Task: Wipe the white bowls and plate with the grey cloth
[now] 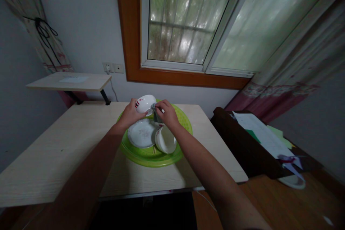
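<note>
A deep bowl is resting at four o'clock on a green tray, a plate at nine; at eleven, the left hand is grasping a patterned bowl, the right hand pinching grey cloth.

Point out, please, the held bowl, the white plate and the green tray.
Held bowl (146, 104): head view, middle of its white surface.
White plate (141, 134): head view, bare middle.
Green tray (153, 163): head view, front rim.
</note>
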The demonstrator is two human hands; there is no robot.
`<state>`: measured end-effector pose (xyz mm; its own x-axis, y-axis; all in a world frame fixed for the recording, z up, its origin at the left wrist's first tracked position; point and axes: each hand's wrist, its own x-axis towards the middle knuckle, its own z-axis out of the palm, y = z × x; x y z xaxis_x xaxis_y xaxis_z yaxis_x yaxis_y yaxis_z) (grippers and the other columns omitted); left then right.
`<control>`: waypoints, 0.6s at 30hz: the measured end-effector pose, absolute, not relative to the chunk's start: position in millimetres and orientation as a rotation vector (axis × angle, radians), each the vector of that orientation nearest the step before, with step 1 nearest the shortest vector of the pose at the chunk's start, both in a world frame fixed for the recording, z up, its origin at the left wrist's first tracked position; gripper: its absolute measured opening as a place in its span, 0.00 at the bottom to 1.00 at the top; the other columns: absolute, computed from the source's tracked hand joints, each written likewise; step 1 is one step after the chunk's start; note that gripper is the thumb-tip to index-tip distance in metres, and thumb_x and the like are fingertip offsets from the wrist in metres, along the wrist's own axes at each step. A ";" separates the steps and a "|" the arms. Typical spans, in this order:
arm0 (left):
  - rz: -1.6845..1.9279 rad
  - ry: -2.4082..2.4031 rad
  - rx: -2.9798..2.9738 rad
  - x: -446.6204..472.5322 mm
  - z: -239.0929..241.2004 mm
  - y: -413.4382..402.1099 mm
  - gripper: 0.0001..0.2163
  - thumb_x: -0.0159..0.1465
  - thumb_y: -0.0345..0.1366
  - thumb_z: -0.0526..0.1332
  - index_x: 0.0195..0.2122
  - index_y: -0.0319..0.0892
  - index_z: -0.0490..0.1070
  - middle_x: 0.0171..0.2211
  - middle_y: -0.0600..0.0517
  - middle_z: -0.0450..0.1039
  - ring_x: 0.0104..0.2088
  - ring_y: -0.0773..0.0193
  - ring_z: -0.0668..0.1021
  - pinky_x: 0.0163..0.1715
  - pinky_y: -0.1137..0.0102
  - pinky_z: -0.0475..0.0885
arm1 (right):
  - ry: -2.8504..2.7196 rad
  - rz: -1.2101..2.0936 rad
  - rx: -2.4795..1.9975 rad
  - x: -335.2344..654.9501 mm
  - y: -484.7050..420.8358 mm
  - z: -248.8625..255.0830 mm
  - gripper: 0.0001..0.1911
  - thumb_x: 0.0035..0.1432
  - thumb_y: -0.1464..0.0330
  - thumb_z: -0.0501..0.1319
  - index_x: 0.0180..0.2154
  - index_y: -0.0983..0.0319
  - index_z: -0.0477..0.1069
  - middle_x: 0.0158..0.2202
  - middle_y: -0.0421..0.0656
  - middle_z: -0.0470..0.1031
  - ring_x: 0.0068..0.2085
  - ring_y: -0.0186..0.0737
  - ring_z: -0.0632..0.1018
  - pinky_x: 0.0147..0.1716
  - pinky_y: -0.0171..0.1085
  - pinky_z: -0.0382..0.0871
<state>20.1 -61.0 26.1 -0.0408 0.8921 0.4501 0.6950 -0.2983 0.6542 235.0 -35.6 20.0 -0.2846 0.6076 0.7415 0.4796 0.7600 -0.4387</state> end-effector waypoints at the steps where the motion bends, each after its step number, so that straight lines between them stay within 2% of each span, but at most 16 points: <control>1: 1.262 1.721 1.985 19.8 26.6 -61.0 0.27 0.50 0.45 0.71 0.46 0.44 0.61 0.41 0.47 0.75 0.39 0.55 0.79 0.36 0.66 0.71 | -1.930 0.162 -0.849 236.7 -34.2 19.2 0.07 0.62 0.72 0.60 0.39 0.58 0.77 0.41 0.45 0.74 0.43 0.42 0.76 0.46 0.41 0.73; 6: 1.258 1.757 1.957 19.1 28.1 -60.5 0.27 0.49 0.45 0.71 0.46 0.44 0.61 0.41 0.46 0.75 0.40 0.55 0.79 0.37 0.66 0.72 | -1.935 0.166 -0.902 242.0 -29.7 15.9 0.07 0.60 0.73 0.61 0.38 0.58 0.78 0.38 0.44 0.74 0.40 0.41 0.77 0.43 0.40 0.73; 13: 1.192 1.700 2.078 19.6 26.1 -59.9 0.25 0.51 0.46 0.70 0.44 0.43 0.62 0.40 0.46 0.74 0.40 0.54 0.78 0.38 0.65 0.72 | -2.037 0.107 -0.747 234.8 -37.0 18.7 0.09 0.65 0.68 0.61 0.43 0.57 0.79 0.41 0.46 0.77 0.45 0.43 0.77 0.48 0.42 0.73; 18: 1.222 1.679 2.073 19.9 24.8 -60.1 0.25 0.51 0.46 0.69 0.45 0.43 0.62 0.40 0.46 0.74 0.39 0.55 0.78 0.37 0.65 0.71 | -2.020 0.158 -0.743 232.9 -38.2 21.5 0.09 0.65 0.67 0.61 0.43 0.57 0.79 0.42 0.46 0.77 0.45 0.43 0.77 0.49 0.42 0.73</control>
